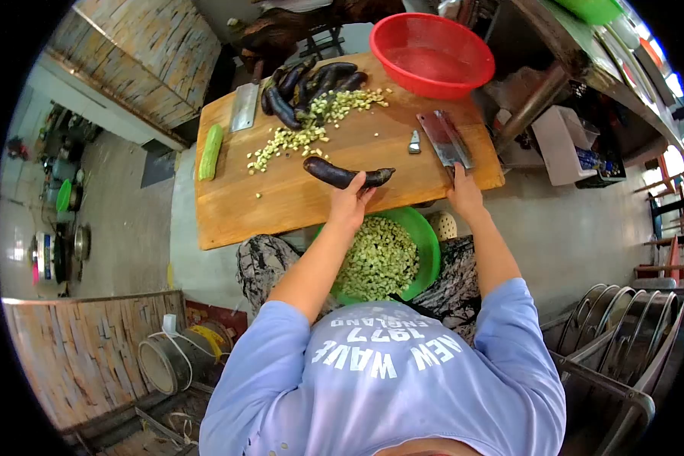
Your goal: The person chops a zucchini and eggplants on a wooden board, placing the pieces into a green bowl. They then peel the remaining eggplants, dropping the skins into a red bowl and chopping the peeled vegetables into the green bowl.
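Note:
My left hand (351, 201) is closed around a dark purple eggplant (330, 172), which it holds over the near edge of the wooden board (281, 201). At the right, my right hand (464, 191) grips the handle of a cleaver (439, 135), whose broad blade points away from me over the board. A small grey-and-white piece (414, 142) lies left of the blade. Diced pale-green vegetable (304, 139) is scattered across the middle, against a pile of whole eggplants (281, 108). Between my knees a green basin (431, 251) holds many more diced pieces.
A second cleaver (244, 106) lies at the board's far left, near a long light-green gourd (211, 152). The large red basin (433, 57) stands at the far right corner. Right of the board are a metal-legged table (536, 106) and a white crate (561, 144).

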Demonstrator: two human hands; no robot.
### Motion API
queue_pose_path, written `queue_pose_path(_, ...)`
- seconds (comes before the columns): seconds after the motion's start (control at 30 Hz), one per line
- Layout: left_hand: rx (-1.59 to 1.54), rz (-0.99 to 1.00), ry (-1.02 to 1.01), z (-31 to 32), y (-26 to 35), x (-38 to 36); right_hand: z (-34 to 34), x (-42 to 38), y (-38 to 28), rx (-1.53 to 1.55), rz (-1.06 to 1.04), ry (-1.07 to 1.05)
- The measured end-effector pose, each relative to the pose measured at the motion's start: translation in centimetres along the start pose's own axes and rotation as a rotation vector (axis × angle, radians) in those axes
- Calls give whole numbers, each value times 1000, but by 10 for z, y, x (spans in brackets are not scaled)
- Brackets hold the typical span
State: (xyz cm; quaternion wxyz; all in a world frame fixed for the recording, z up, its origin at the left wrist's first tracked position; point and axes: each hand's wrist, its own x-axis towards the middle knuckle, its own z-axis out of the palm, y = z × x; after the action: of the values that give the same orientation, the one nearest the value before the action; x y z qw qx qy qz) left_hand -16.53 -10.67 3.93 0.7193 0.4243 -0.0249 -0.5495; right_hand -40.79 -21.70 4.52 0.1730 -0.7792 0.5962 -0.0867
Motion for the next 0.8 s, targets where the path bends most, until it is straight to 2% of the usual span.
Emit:
queue_pose_path(0.2,-19,13,-36,60,-49,22,-24,-50,16,606,-39,68)
queue_pose_path(0.3,40,3,12,75,-79,45,-60,-84,-3,591,99,-192)
queue_pose_path(0.5,100,20,31,86,-100,48,-58,-100,5,470,-66,-160)
queue_pose_path(0.7,144,50,-48,75,-106,55,-49,-96,2,393,-82,-210)
queue_pose_path(0.8,191,46,-76,74,-104,49,-55,-77,-2,423,18,-313)
